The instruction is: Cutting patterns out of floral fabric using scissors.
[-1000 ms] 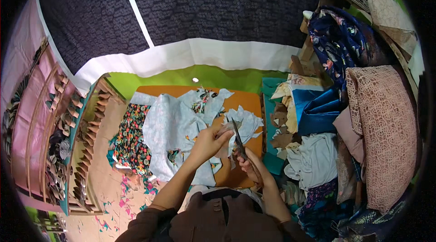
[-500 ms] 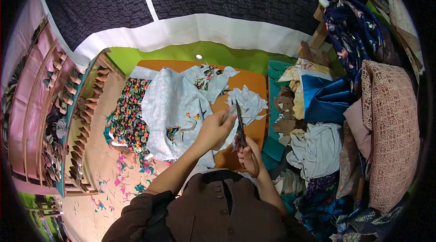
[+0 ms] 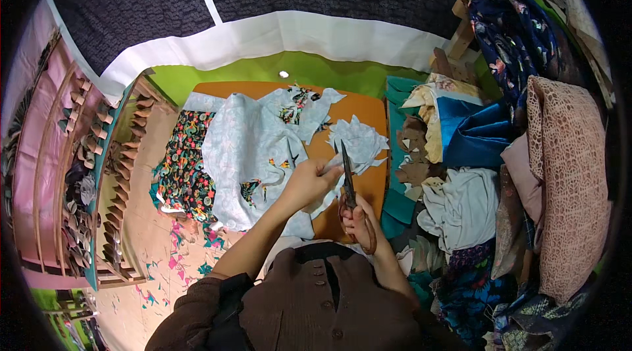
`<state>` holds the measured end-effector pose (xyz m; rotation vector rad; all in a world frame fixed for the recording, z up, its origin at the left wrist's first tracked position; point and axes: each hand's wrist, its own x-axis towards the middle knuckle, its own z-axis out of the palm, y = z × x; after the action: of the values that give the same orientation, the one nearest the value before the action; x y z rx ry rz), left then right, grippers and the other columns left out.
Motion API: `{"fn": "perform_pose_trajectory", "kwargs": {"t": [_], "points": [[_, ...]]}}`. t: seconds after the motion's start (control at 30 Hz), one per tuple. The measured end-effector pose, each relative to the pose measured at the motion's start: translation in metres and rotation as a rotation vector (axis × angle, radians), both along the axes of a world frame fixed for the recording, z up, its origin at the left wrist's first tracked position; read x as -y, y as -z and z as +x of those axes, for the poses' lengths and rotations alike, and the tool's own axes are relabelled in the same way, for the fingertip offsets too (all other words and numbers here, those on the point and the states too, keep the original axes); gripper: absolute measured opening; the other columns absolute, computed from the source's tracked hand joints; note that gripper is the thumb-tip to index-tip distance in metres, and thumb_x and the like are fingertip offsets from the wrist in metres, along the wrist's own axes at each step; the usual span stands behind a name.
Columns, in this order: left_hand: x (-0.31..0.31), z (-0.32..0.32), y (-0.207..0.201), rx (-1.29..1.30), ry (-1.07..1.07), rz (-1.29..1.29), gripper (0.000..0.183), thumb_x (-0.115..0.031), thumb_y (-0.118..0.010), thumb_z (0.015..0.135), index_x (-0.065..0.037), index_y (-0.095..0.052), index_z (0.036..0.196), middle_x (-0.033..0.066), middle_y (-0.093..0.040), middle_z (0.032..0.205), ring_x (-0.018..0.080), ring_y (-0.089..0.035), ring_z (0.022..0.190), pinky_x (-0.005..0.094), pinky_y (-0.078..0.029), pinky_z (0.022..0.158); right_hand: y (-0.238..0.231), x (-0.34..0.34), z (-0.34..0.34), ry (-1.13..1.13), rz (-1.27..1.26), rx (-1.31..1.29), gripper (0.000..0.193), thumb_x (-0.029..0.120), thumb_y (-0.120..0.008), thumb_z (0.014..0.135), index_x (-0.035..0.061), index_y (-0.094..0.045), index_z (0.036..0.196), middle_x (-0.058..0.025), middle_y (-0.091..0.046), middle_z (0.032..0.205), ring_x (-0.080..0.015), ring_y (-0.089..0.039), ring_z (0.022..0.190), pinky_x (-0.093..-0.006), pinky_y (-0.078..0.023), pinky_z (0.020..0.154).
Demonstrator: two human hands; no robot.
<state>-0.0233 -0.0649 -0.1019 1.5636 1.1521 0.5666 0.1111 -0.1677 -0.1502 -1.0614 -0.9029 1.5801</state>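
Left hand pinches cloth, likely light and limp, best held edgewise; my right hand grips scissors near the table's right edge.

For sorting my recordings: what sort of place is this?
Probably a textile workshop, judging by the long dark metal scissors, the pale blue patterned cloth and the small pink fabric scraps.
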Motion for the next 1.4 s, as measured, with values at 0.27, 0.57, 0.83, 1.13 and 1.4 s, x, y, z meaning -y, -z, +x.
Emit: {"fn": "perform_pose_trajectory", "kwargs": {"t": [0.27,0.57,0.83,1.13,1.4], "points": [[0.002,-0.001,-0.011,0.061,0.034,-0.208,0.027,-0.02,-0.054,0.079,-0.003,-0.047,0.059,0.0007,-0.04,0.04,0.0097,-0.036,0.03,0.0255,-0.027,0.033,-0.006,0.005,0.002,-0.002,-0.04,0.036,0.062,0.062,-0.046,0.071,0.0071,-0.042,0.1,0.0053,-0.035,0.068,-0.0003,-0.028,0.052,-0.0134,-0.022,0.043],[0.005,-0.002,-0.02,0.045,0.105,-0.285,0.027,-0.018,-0.053,0.079,-0.004,-0.046,0.058,0.0005,-0.037,0.037,0.01,-0.033,0.024,0.0258,-0.024,0.027,-0.005,0.005,0.004,-0.004,0.017,0.083,0.059,0.061,-0.046,0.072,0.0059,-0.042,0.094,0.0047,-0.034,0.067,0.0001,-0.028,0.049,-0.0131,-0.021,0.041],[0.001,-0.003,-0.023,-0.073,0.167,-0.257,0.025,-0.019,-0.055,0.077,-0.001,-0.05,0.061,0.0011,-0.041,0.04,0.0094,-0.033,0.025,0.0253,-0.025,0.029,-0.005,0.009,0.011,-0.029,0.006,0.094,0.058,0.059,-0.046,0.073,0.0056,-0.042,0.093,0.0044,-0.035,0.066,0.0006,-0.028,0.047,-0.0132,-0.021,0.039],[0.001,-0.005,-0.014,-0.081,0.24,-0.267,0.023,-0.021,-0.057,0.076,0.001,-0.056,0.069,0.0013,-0.043,0.042,0.0079,-0.036,0.033,0.0248,-0.028,0.035,-0.013,0.002,0.013,-0.028,-0.061,0.063,0.059,0.06,-0.046,0.073,0.005,-0.042,0.092,0.006,-0.035,0.066,0.0007,-0.029,0.047,-0.0129,-0.022,0.039],[0.003,-0.005,-0.031,-0.127,0.273,-0.291,0.027,-0.025,-0.058,0.077,-0.001,-0.054,0.066,-0.0001,-0.039,0.038,0.008,-0.032,0.029,0.0253,-0.025,0.031,-0.012,0.009,0.021,-0.099,-0.082,-0.085,0.066,0.065,-0.05,0.065,0.0053,-0.041,0.092,0.0048,-0.03,0.066,-0.0004,-0.025,0.05,-0.013,-0.02,0.041]]}}
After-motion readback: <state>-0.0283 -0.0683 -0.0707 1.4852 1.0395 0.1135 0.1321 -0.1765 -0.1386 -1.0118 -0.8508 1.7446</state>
